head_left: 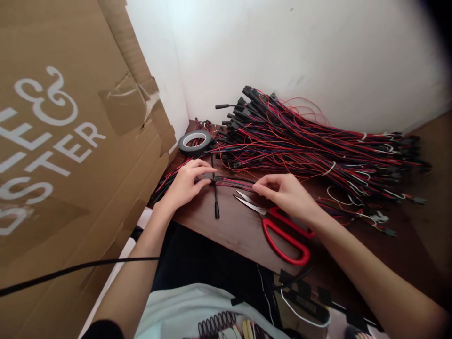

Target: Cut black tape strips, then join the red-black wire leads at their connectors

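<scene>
A thin bundle of red, purple and black wires (235,184) runs across the dark brown table between my two hands. My left hand (189,182) is closed on its left end, close to a black cable (216,200) with a plug-like tip that crosses the bundle. The thumb and fingers of my right hand (282,188) pinch the same wires farther right. Red-handled scissors (287,235) lie just below my right hand, their blades parted and pointing left. Behind my left hand sits a roll of black tape (194,141).
A large pile of bundled wires with black connectors (282,136) covers the back and right of the table, against a white wall (300,52). A cardboard box (70,155) stands at the left. A black cable (81,268) crosses before my left forearm.
</scene>
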Available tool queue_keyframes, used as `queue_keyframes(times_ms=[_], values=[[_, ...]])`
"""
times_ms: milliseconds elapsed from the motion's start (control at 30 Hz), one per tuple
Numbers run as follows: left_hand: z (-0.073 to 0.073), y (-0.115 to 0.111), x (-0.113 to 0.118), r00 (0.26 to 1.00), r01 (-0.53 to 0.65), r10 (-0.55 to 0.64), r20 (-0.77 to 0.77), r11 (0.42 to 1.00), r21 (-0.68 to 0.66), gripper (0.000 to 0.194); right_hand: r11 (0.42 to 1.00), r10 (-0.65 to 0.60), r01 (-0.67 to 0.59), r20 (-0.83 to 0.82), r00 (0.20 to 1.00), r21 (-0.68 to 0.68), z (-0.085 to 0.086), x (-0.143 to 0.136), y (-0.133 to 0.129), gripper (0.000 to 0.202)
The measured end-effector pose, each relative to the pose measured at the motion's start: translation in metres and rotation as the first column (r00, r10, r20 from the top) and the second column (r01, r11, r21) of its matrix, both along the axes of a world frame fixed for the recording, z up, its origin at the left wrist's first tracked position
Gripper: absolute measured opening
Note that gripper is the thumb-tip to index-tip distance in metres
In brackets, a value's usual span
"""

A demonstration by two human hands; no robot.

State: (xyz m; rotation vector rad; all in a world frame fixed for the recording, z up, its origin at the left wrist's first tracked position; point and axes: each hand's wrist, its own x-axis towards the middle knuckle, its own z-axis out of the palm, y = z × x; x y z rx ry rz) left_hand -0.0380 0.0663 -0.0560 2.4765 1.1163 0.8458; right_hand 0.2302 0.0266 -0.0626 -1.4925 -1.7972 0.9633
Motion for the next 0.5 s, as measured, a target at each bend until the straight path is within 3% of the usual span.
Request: queue_keyframes(times_ms=[133, 233, 333, 500], values=[[-0.002, -0.001, 0.002, 0.987, 0.065, -0.060, -0.147, 0.998, 0.027, 0.037, 0.999, -0.038, 0.038, -0.004, 0.999, -0.006, -0.002, 0.007, -0.001, 0.036], [-0.006, -0.001, 0.006, 0.976, 0.072, -0.066, -0.205, 0.997, 0.018, 0.026, 0.998, -0.052, 0.051, -0.033, 0.998, -0.034, -0.003, 0.011, -0.002, 0.036], [-0.005, 0.000, 0.006, 0.982, 0.068, -0.061, -0.180, 0.997, 0.033, 0.016, 0.997, -0.044, 0.042, -0.039, 0.998, -0.066, -0.005, 0.012, -0.002, 0.036], [0.003, -0.002, -0.009, 0.995, 0.022, -0.014, -0.096, 0.996, 0.086, 0.022, 0.998, -0.018, 0.018, -0.009, 1.000, -0.058, -0.009, 0.012, -0.002, 0.034]])
